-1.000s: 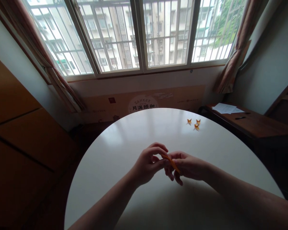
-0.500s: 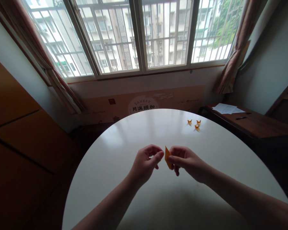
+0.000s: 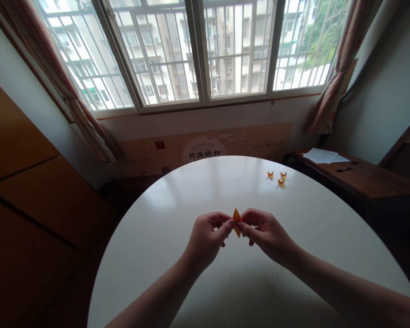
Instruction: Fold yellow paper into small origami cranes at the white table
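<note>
A small piece of folded orange paper (image 3: pixel 237 214) is held above the white table, showing a narrow diamond shape with its points up and down. My left hand (image 3: pixel 209 233) is closed on its left side, thumb and fingers pinching the edge. From the other side, my right hand (image 3: pixel 264 230) pinches the paper between thumb and fingers. Both thumbs meet near the paper's middle and cover part of it. Farther back on the right lie three small folded orange paper birds (image 3: pixel 281 182).
The round white table (image 3: pixel 150 255) fills the space below my arms. At the right, a brown wooden table (image 3: pixel 379 180) carries white paper sheets (image 3: pixel 324 156) and a dark pen (image 3: pixel 344 170). A printed cardboard panel (image 3: pixel 140 148) stands under the barred window (image 3: pixel 237 50).
My left hand has moved right and now grips the paper, which only my right hand held before. The paper has turned from a slanted flat side to a narrow diamond.
</note>
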